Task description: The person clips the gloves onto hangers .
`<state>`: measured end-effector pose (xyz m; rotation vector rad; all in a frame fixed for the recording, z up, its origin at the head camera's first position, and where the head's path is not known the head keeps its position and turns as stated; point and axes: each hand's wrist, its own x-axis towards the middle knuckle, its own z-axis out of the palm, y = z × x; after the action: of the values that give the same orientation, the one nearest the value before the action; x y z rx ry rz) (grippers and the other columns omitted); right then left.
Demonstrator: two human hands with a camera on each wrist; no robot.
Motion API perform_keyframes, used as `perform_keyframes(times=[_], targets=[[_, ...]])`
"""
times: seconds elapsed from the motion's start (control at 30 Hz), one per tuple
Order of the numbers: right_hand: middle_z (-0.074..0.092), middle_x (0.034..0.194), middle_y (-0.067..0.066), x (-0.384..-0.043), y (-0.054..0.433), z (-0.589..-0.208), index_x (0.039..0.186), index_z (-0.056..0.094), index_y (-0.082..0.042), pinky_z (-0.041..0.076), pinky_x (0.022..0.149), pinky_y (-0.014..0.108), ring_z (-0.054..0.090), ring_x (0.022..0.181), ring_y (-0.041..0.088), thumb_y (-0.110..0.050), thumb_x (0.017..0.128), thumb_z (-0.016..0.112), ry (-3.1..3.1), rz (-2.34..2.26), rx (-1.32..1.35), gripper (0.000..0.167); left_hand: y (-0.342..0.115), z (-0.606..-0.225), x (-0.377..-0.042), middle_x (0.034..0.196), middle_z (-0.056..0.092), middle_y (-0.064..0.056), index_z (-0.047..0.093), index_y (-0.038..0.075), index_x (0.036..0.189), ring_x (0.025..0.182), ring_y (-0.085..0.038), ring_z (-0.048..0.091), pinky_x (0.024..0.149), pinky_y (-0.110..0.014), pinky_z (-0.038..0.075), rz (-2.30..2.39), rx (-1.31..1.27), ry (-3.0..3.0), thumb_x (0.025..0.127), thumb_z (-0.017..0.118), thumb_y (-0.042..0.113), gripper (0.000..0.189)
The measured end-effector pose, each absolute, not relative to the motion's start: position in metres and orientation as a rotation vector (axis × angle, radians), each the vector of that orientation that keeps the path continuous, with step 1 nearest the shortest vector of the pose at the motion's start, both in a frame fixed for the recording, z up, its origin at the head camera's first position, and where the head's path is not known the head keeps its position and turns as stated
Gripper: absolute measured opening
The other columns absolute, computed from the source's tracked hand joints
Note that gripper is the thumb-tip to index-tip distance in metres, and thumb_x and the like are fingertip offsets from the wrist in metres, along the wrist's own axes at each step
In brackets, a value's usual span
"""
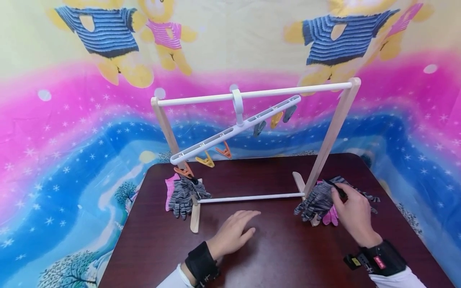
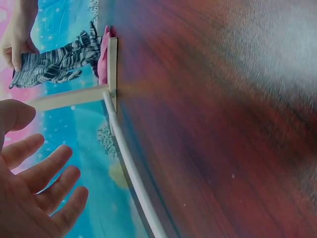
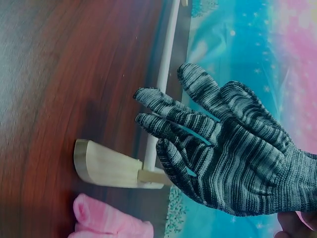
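Glove (image 3: pixel 242 158) of striped knit hangs, cuff (image 3: pixel 296 183) pinched

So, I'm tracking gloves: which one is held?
The striped glove hanging by the right post: the right hand pinches its cuff; neither hand holds any other.

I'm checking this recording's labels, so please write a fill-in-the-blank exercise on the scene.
The right hand holds a striped knit glove by its ____.
The left hand holds ____.
The clip hanger hangs from the ____ bar of the rack.
The clothespin between the two grey ones is ____.

Missing words: cuff; nothing; upper; yellow.
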<state>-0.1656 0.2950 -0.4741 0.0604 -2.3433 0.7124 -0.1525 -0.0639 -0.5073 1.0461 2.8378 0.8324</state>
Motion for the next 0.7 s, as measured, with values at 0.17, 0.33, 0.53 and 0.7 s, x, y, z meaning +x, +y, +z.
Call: perform_keyframes(times=[0.17, 0.33, 0.53, 0.7], targets=[[0.074, 0.089, 0.023, -0.169, 0.286, -0.476, 0.108, 0.073, 0.004, 0.036, 0.059, 0.019, 0.058, 0.058, 0.021, -0.006, 0.089, 0.071, -2.326, 0.702, 0.086, 0.022, -0.068, -0.5, -0.157, 0.146, 0.059, -0.002, 0.049, 0.02, 0.149, 0.135, -0.022, 0.055, 0.111, -0.044, 0.046, 0.844, 1.028, 2.856, 0.1, 0.06, 0.024, 0.049], [0.075, 0.096, 0.025, -0.169, 0.276, -0.473, 0.11, 0.074, 0.003, 0.039, 0.065, 0.023, 0.065, 0.067, 0.032, -0.006, 0.088, 0.073, -2.334, 0.74, 0.103, 0.024, -0.07, -0.494, -0.161, 0.147, 0.058, -0.002, 0.049, 0.02, 0.149, 0.137, -0.022, 0.053, 0.113, -0.044, 0.044, 0.873, 1.004, 2.866, 0.1, 0.061, 0.022, 0.05], [0.075, 0.1, 0.024, -0.169, 0.266, -0.471, 0.114, 0.075, 0.0, 0.035, 0.065, 0.018, 0.04, 0.049, 0.002, -0.007, 0.087, 0.075, -2.342, 0.741, 0.141, 0.028, -0.072, -0.488, -0.165, 0.151, 0.055, -0.001, 0.047, 0.021, 0.151, 0.14, -0.02, 0.051, 0.114, -0.046, 0.043, 0.915, 0.969, 2.847, 0.102, 0.059, 0.024, 0.051], [0.076, 0.086, 0.02, -0.169, 0.259, -0.474, 0.112, 0.075, 0.001, 0.046, 0.071, 0.031, 0.045, 0.041, -0.001, -0.006, 0.085, 0.076, -2.334, 0.733, 0.143, 0.028, -0.074, -0.481, -0.168, 0.151, 0.055, -0.003, 0.047, 0.017, 0.151, 0.141, -0.021, 0.05, 0.114, -0.045, 0.043, 0.978, 0.97, 2.854, 0.102, 0.059, 0.024, 0.051]])
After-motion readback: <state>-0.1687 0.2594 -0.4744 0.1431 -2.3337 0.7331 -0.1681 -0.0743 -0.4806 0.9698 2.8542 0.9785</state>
